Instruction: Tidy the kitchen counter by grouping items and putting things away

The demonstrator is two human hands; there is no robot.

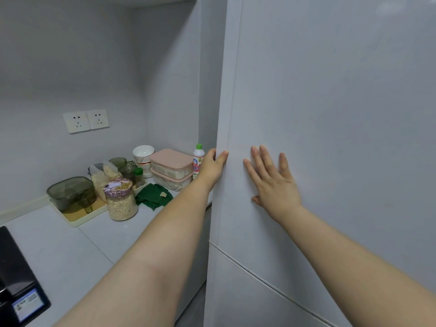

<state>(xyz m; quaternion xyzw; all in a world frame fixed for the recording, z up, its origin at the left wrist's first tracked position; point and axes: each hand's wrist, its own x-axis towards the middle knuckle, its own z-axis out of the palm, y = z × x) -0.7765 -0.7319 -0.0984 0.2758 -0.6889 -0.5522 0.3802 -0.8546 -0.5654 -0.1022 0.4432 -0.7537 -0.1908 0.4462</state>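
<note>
Left hand (pixel 213 165) is up on the tall white door (pixel 330 114), thumb lying on the front face and the fingers wrapped round its left edge out of sight, so that's a firm hold on the door itself. At three o'clock from it the right hand (pixel 271 182) lies flat on the panel, fingers straight and spread, holding nothing, just pressing. This looks like the putting-away step, working the door rather than handling an item, though I can't tell whether it's being drawn open or pushed to. Out at nine o'clock from the left hand, just beside it, stands the green-capped bottle (pixel 198 161), then the two stacked pink-lidded boxes (pixel 171 159), with a white bowl (pixel 143 152) behind. At eight o'clock lies a folded green cloth (pixel 153 195), and beyond it the oat jar (pixel 120 199), beside a tray (pixel 77 220) bearing a smoky green pot (pixel 70 192). All of it is already clustered at the back of the table (pixel 70 244). If the door is opening, the next move calls for a steady pull on that edge, then one hand freed to fetch the nearest thing, probably the bottle.
</note>
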